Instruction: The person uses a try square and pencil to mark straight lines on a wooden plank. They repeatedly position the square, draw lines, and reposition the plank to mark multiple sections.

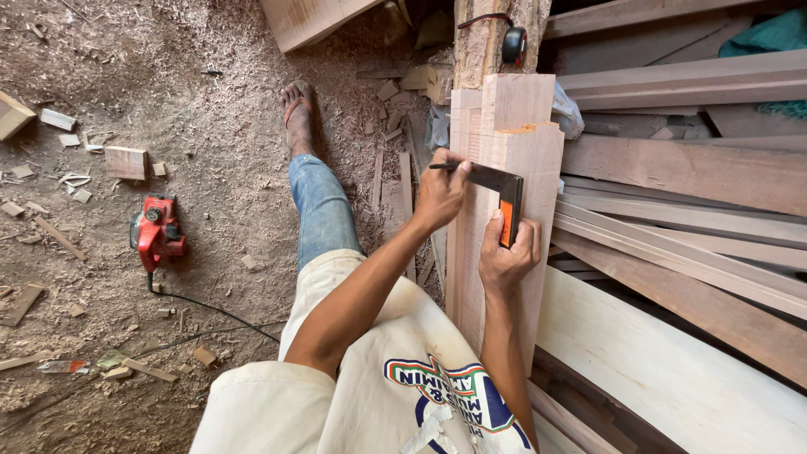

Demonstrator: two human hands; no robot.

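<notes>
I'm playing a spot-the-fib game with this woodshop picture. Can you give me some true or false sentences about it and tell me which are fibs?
1. The left hand holds a pencil against the pale wooden plank. True.
2. The right hand presses a try square on the plank. True.
3. The power planer on the floor is blue. False: it is red.
4. The floor is clean tile. False: sawdust and wood scraps cover it.
5. A sandalled foot rests on the sawdust. True.
</notes>
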